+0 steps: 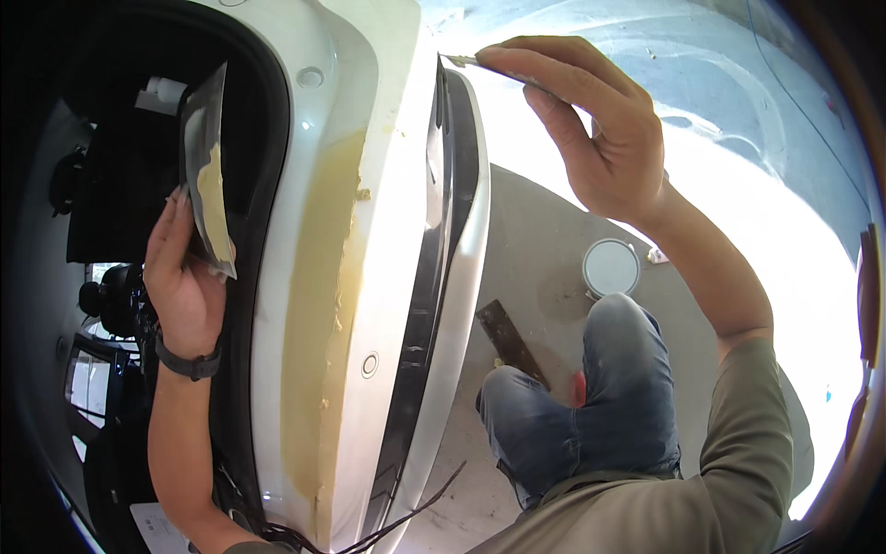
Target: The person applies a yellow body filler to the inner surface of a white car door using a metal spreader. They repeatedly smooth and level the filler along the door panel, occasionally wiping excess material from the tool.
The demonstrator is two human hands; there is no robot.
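My left hand [181,277] holds up a flat metal plate [196,166] that carries a smear of yellow body filler [213,201]. A dark watch is on that wrist. Between the fingers and thumb of my right hand [609,118] is a thin spreader blade [512,74], seen nearly edge-on, with a little filler near its tip. The tip lies close to the panel's upper edge in view; I cannot tell whether they touch. A broad band of yellow filler [322,277] runs along the white car body panel [277,388], with a ragged ridge and small lumps on it.
A black rubber seal [273,208] borders the car's dark interior on the left. Black trim [415,332] lines the panel's right side. On the floor lie a round can [611,267], a small tube [657,256] and a dark board [512,339]. Loose cables [415,516] cross the lower edge.
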